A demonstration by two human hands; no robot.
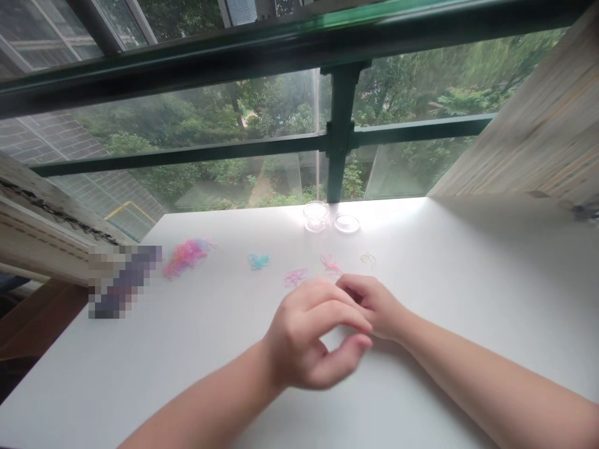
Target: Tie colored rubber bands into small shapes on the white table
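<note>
My left hand (322,337) is raised over the white tabletop, its fingers curved round and the tips almost meeting the thumb; whatever may be pinched there is too small to make out. Behind it my right hand (374,305) rests low near the table, fingers curled and partly covered by the left. Just beyond both hands lie a pink bunch of thin bands (330,263) and a lilac bunch (296,277). Pale yellowish bands (368,257) sit a little to the right, and a turquoise bunch (259,261) is further left.
A larger multicoloured heap of bands (188,257) lies on the white table (196,374) at left, beside a blurred-out object (126,284). By the window stand a clear round container (316,217) and a clear round lid (347,224). Curtains (524,131) hang at the sides.
</note>
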